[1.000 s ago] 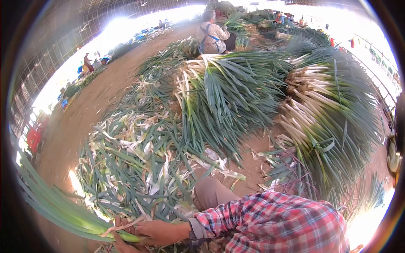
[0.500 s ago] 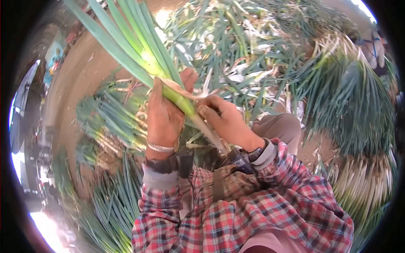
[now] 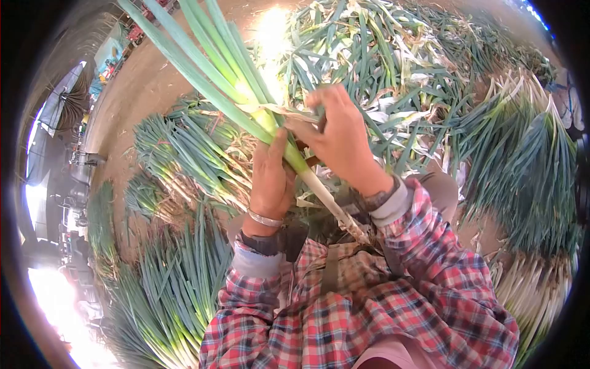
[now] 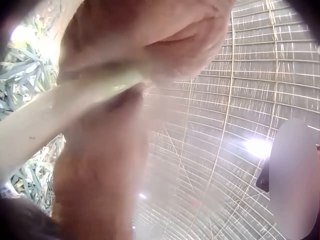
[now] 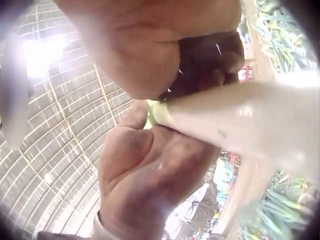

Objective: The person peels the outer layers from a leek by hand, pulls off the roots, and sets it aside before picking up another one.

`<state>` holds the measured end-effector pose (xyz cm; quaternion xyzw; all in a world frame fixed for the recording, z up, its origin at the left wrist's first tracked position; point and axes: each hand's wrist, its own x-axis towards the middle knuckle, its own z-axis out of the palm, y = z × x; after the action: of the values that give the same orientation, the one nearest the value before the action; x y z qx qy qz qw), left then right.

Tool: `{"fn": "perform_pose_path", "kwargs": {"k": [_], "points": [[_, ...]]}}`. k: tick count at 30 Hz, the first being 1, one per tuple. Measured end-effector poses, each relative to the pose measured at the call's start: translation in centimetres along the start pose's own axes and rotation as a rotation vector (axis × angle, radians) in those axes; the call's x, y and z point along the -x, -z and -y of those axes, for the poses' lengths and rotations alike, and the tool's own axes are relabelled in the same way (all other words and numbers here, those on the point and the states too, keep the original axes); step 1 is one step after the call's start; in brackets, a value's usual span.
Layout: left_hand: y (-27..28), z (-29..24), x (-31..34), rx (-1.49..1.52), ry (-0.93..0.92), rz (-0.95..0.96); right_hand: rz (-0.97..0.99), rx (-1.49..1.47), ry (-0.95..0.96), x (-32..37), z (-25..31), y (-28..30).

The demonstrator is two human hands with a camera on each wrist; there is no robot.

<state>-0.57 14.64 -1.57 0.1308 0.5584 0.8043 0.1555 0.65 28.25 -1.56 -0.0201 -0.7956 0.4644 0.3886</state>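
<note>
Just above your checked shirt (image 3: 369,307), a long leek (image 3: 243,92) slants up and away to the left. Your left hand (image 3: 270,178) is curled around its pale stalk. Your right hand (image 3: 341,141) pinches a dry outer skin (image 3: 295,114) at the stalk's top. Beyond the shirt lies a heap of loose leaves (image 3: 381,67), and bundled leeks (image 3: 178,154) lie to the shirt's upper left.

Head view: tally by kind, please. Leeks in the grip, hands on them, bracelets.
leek: 1, held up over the piles
hands: 2, left hand grips the stalk, right hand pinches its outer leaf
bracelet: 1, on the left wrist
Total: 4
</note>
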Motion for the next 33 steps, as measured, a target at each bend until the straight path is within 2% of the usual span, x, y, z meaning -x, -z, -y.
{"fn": "perform_pose_path", "kwargs": {"k": [1, 3, 4, 6, 8, 10, 11, 12, 14, 15, 16, 17, 18, 20, 21, 23, 24, 26, 29, 33], "points": [[0.2, 0.0, 0.3, -0.102, -0.094, 0.051, 0.003, 0.006, -0.007, -0.6, 0.1, -0.3], [0.1, -0.4, 0.1, -0.033, -0.013, 0.033, 0.053, -0.056, 0.361, -2.4, -0.6, -1.2], [0.2, -0.5, -0.1, 0.034, 0.062, 0.006, 0.218, -0.039, 0.385, -3.2, -1.7, -1.8], [1.1, -0.6, -0.3, 0.073, 0.095, -0.035, 0.201, -0.029, 0.386, -4.1, -1.5, -0.9], [2.2, -1.1, -0.6, 0.092, 0.110, -0.109, 0.048, -0.304, -0.044, -5.0, -3.0, 1.9], [4.3, -1.3, -0.9, 0.133, 0.100, -0.122, -0.100, -0.317, -0.147, -5.6, -6.2, 6.6], [5.1, -1.4, -0.8, 0.173, 0.092, -0.113, -0.115, -0.365, -0.214, -5.3, -10.2, 8.4], [5.2, -1.7, -0.7, 0.158, 0.080, -0.147, -0.050, -0.050, -0.348, -4.8, -13.5, 9.8], [5.9, -2.1, -0.5, 0.183, 0.049, -0.125, 0.198, 0.407, -0.253, -0.8, -17.1, 8.9], [6.0, -2.3, -0.6, 0.212, 0.015, -0.097, 0.339, 0.298, -0.317, 1.2, -15.9, 7.5], [5.8, -2.2, -0.8, 0.210, 0.018, -0.090, 0.413, -0.010, -0.493, 2.5, -11.5, 5.9], [5.7, -2.1, -0.9, 0.236, 0.012, -0.069, 0.568, -0.220, -0.432, 3.1, -10.3, 4.2], [5.5, -2.1, -0.9, 0.259, 0.009, -0.050, 0.625, -0.253, -0.378, 3.4, -7.8, 2.5], [4.6, -2.0, -0.8, 0.286, 0.000, -0.019, 0.654, -0.680, -0.310, 3.6, -3.0, -0.6], [4.3, -1.9, -0.7, 0.283, 0.001, -0.017, 0.650, -0.682, -0.310, 3.0, -1.7, -1.7], [3.8, -1.7, -0.4, 0.283, -0.008, 0.155, 0.703, -0.763, -0.296, 2.2, 0.1, -3.1], [3.6, -1.6, -0.5, 0.260, -0.023, 0.069, 0.709, -0.763, -0.289, 2.0, 0.3, -3.1], [4.0, -1.2, -0.6, 0.197, -0.057, 0.046, 0.704, -0.872, -0.356, 1.8, 0.6, -3.5], [3.5, -1.3, -0.1, 0.180, -0.077, 0.041, 0.764, -0.815, -0.428, 1.5, 0.1, -3.2], [3.3, -1.1, -0.2, 0.128, -0.082, 0.063, 0.818, -0.908, -0.320, 0.8, -0.2, -3.1]]}}
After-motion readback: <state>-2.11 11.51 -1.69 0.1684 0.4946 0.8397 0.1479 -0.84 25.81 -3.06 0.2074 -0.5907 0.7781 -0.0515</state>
